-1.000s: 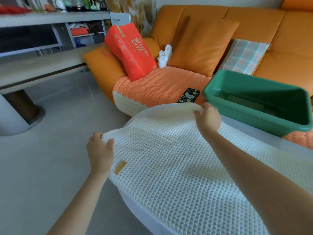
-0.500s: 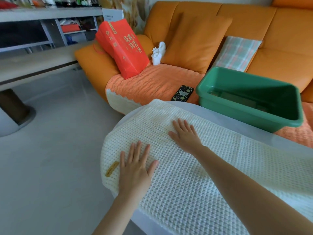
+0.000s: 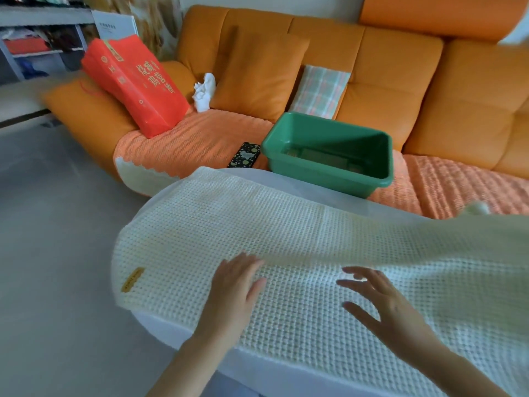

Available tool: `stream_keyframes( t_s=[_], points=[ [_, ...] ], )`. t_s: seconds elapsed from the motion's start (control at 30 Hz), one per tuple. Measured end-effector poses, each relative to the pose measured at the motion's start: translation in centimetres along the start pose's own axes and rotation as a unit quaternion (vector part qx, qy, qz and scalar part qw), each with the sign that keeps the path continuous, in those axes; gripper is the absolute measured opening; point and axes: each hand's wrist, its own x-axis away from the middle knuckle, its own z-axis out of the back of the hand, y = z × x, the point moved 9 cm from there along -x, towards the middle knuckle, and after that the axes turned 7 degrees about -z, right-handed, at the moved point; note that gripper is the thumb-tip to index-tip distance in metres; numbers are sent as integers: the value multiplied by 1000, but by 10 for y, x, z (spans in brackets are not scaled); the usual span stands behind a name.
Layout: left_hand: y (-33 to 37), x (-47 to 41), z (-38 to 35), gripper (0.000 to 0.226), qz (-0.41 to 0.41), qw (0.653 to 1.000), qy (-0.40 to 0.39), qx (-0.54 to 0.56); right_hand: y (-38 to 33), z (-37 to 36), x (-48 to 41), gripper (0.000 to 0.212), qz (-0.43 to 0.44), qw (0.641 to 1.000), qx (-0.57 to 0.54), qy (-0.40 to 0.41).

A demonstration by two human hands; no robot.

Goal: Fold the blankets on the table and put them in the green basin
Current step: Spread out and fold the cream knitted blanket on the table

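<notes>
From the head view, a white waffle-knit blanket (image 3: 286, 253) lies spread on the pale round desk (image 3: 300, 187), on the near side of the green basin (image 3: 323, 179) and apart from it, with a bare strip of desk between them. The blanket forms a long band. Its long axis runs left to right, roughly in line with the basin's front wall, and it passes out of the picture on the right, where it is blurred. Its short left end droops over the desk's rim, well to the left of the basin and nearer the camera, and carries a small yellow label (image 3: 132, 279) near the corner. The left hand (image 3: 232, 290) lies palm down on the blanket with its fingers straight and together, grasping nothing. The right hand (image 3: 383, 302) is just beside it, nearer the camera than the basin, with its fingers spread and released; whether it touches the weave cannot be told. The basin sits at the desk's far edge against the orange sofa (image 3: 400, 67), but whether it stands on the desk or on the seat is unclear. Just left of the basin a dark patterned phone (image 3: 244, 155) lies on the sofa's orange knit cover (image 3: 194, 138). Behind the basin a plaid cushion (image 3: 320, 91) leans on the backrest, and farther left stands a red bag (image 3: 134, 81).
</notes>
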Motion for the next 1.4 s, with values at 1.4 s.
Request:
stream_keyframes(
  t_s=[1.4],
  points=[
    [296, -46, -155, 35, 126, 842, -141, 506, 99, 156, 133, 27, -342, 904, -142, 213]
  ],
)
